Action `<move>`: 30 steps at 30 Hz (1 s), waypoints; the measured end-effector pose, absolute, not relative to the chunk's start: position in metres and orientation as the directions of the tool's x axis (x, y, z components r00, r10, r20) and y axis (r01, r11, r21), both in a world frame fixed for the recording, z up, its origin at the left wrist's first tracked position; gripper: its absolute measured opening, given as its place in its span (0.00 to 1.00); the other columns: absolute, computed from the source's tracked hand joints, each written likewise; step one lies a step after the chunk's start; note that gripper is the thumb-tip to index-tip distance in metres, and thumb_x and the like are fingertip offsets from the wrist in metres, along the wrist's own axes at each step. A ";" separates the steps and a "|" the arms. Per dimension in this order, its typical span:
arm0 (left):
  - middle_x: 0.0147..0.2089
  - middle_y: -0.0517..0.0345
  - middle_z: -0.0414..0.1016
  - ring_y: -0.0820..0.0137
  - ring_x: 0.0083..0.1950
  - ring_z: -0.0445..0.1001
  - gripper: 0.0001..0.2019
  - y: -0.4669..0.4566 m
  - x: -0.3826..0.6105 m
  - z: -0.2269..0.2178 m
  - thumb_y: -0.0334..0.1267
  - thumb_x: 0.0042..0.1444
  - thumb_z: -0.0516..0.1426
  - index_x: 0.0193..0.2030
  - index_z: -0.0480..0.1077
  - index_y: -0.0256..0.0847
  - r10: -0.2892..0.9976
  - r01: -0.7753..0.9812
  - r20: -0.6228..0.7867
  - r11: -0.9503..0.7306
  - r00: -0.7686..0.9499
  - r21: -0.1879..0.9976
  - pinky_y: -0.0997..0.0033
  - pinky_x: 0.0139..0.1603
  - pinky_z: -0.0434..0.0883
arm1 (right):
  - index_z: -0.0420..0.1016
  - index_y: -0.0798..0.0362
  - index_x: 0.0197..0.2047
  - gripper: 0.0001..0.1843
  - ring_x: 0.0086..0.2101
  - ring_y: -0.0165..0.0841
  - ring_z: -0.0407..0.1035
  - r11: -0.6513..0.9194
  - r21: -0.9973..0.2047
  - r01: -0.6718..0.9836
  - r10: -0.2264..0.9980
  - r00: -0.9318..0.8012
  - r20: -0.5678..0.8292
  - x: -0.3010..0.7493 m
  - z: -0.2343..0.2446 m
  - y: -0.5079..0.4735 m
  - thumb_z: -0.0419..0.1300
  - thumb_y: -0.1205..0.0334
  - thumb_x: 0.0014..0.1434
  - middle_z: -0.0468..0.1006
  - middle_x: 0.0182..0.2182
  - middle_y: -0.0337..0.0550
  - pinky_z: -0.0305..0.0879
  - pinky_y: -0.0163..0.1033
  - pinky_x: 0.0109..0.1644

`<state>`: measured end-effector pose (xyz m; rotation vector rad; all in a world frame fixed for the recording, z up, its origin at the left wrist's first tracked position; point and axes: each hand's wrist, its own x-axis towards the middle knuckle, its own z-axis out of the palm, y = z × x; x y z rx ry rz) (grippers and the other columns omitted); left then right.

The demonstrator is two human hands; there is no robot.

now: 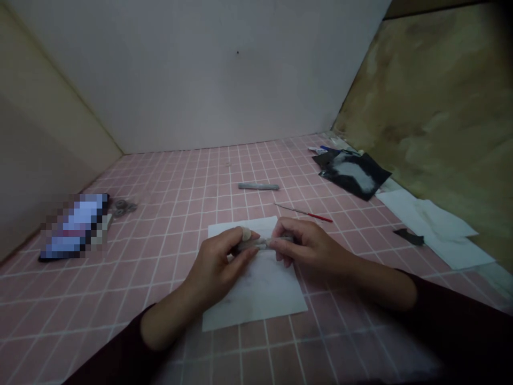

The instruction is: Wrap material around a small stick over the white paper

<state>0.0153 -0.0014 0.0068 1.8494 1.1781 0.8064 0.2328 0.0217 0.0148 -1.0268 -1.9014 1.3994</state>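
Observation:
Both hands meet over a sheet of white paper on the pink checked tabletop. Between them lies a thin grey stick, level and partly hidden by fingers. My left hand is closed on its left part, thumb below and fingers above, with a pale wrap on one finger. My right hand pinches the stick's right part between thumb and fingertips. Beyond the hands rests another grey stick. Near my right hand is a thin tool with a red handle, probably a needle file.
At left lies a phone with a blurred screen, beside small grey rings. Black sheets with pale powder, white papers and a dark scrap lie at right. Walls enclose the back and sides.

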 end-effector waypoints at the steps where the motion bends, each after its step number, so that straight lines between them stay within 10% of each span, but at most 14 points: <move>1: 0.36 0.56 0.72 0.72 0.34 0.68 0.08 -0.001 0.015 0.007 0.41 0.60 0.55 0.42 0.70 0.39 0.922 0.417 0.101 -0.265 0.374 0.869 0.73 0.34 0.66 | 0.66 0.54 0.33 0.11 0.24 0.27 0.68 0.174 -0.950 0.260 0.834 -0.552 0.002 0.232 0.015 0.021 0.56 0.56 0.62 0.72 0.24 0.36 0.65 0.33 0.30; 7: 0.28 0.61 0.66 0.75 0.29 0.64 0.10 0.002 0.014 0.008 0.43 0.61 0.55 0.40 0.70 0.38 0.929 0.271 0.047 -0.155 0.366 0.950 0.76 0.29 0.63 | 0.72 0.53 0.45 0.10 0.32 0.28 0.69 0.420 -0.846 0.329 0.799 -0.576 0.173 0.232 0.015 0.018 0.59 0.60 0.60 0.75 0.34 0.39 0.64 0.33 0.34; 16: 0.36 0.58 0.70 0.72 0.36 0.70 0.11 0.014 0.002 0.014 0.42 0.59 0.57 0.44 0.67 0.39 0.968 0.169 0.063 -0.106 0.242 0.980 0.72 0.38 0.67 | 0.74 0.54 0.44 0.10 0.25 0.26 0.68 0.348 -0.888 0.302 0.837 -0.526 0.150 0.237 0.019 0.023 0.57 0.61 0.61 0.73 0.28 0.37 0.65 0.32 0.30; 23: 0.39 0.56 0.68 0.68 0.36 0.66 0.13 0.023 -0.007 0.008 0.43 0.50 0.62 0.39 0.67 0.40 0.889 0.650 0.111 -0.405 0.445 0.642 0.69 0.36 0.63 | 0.75 0.53 0.43 0.10 0.26 0.28 0.69 0.391 -0.839 0.378 0.858 -0.480 0.183 0.244 0.028 0.029 0.57 0.58 0.61 0.74 0.28 0.39 0.65 0.33 0.30; 30: 0.35 0.55 0.66 0.66 0.37 0.65 0.03 0.018 0.003 0.002 0.36 0.55 0.56 0.33 0.68 0.39 0.846 0.688 0.125 -0.499 0.518 0.527 0.68 0.37 0.62 | 0.75 0.53 0.42 0.10 0.29 0.30 0.69 0.476 -0.757 0.448 0.805 -0.568 0.170 0.241 0.020 0.028 0.56 0.60 0.61 0.77 0.32 0.41 0.63 0.34 0.31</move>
